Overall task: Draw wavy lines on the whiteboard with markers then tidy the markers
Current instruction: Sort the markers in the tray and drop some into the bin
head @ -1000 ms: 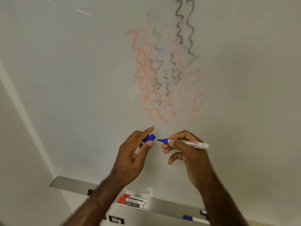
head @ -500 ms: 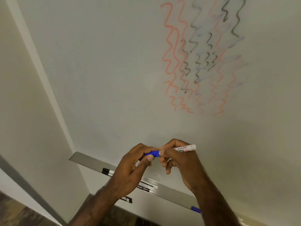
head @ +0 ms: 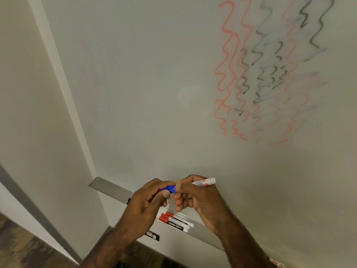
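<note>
Two hands meet in front of the whiteboard (head: 135,93), just above its metal tray (head: 108,187). The left hand (head: 149,202) curls its fingers round the blue cap (head: 168,189), thumb and forefinger pinching it. The right hand (head: 195,198) grips the white barrel of the blue marker (head: 202,183), whose printed body and blunt rear end stick out to the right past the knuckles, tilted slightly upward. Cap and barrel lie in one line and touch at the point where the two hands come together; whether the cap is fully seated cannot be told, since the fingers cover the joint.

Below the hands, three red-capped markers (head: 174,221) lie side by side in the tray, caps toward the left, white ends toward the right, partly hidden behind the left wrist. A small dark label (head: 153,235) sits on the front face of the tray beneath them.

Upper right on the board stands a cluster of wavy lines (head: 270,74): bright red ones at the left edge, black ones in the middle and at the top, and fainter blue and smeared red strokes toward the right. A pale wall (head: 29,113) borders the board on the left, and dark patterned floor (head: 23,248) shows in the bottom left corner.
</note>
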{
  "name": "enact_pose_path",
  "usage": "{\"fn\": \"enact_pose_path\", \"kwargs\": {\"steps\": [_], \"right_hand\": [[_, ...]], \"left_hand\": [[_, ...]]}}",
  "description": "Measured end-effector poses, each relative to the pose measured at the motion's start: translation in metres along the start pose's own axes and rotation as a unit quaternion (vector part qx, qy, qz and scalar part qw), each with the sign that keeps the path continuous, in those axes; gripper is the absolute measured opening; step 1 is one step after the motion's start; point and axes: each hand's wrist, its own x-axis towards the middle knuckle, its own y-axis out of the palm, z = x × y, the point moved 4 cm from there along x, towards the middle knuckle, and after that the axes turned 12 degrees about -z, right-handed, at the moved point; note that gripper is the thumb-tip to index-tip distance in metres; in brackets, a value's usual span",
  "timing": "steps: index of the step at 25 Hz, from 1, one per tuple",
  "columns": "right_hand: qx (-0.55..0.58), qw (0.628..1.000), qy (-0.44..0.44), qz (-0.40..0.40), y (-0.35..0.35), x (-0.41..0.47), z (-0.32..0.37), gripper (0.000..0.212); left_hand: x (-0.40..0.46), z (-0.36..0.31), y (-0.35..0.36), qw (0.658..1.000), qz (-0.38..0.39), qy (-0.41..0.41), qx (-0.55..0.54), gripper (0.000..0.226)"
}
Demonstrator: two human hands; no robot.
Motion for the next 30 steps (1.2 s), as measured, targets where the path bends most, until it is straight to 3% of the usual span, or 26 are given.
{"fn": "enact_pose_path", "kwargs": {"steps": [3,6,10,14,21,24,30], "right_hand": [[0.01,0.999,0.039,0.014,0.016,0.006,-0.021,0.02],[-0.007,0.996,0.084,0.038,0.037,0.011,-0.053,0.014],[-0.091,0.984,0.138,0.072,0.066,0.014,-0.111,0.015],[-0.169,0.962,0.186,0.109,0.094,0.007,-0.179,0.019],[-0.295,0.903,0.238,0.2,0.133,-0.013,-0.268,0.061],[-0.362,0.893,0.204,0.174,0.129,-0.015,-0.287,0.069],[-0.348,0.92,0.172,0.063,0.092,-0.024,-0.288,0.051]], "left_hand": [[-0.005,0.018,-0.018,0.999,0.025,-0.029,0.017,0.028],[-0.02,0.053,-0.042,0.995,0.035,-0.068,0.068,0.031],[-0.057,0.109,-0.08,0.981,0.038,-0.122,0.145,0.047],[-0.097,0.15,-0.118,0.963,0.015,-0.164,0.214,0.048],[-0.135,0.172,-0.149,0.947,0.038,-0.179,0.263,0.05],[-0.133,0.171,-0.148,0.949,0.052,-0.168,0.261,0.049],[-0.122,0.177,-0.118,0.95,0.113,-0.146,0.251,0.062]]}}
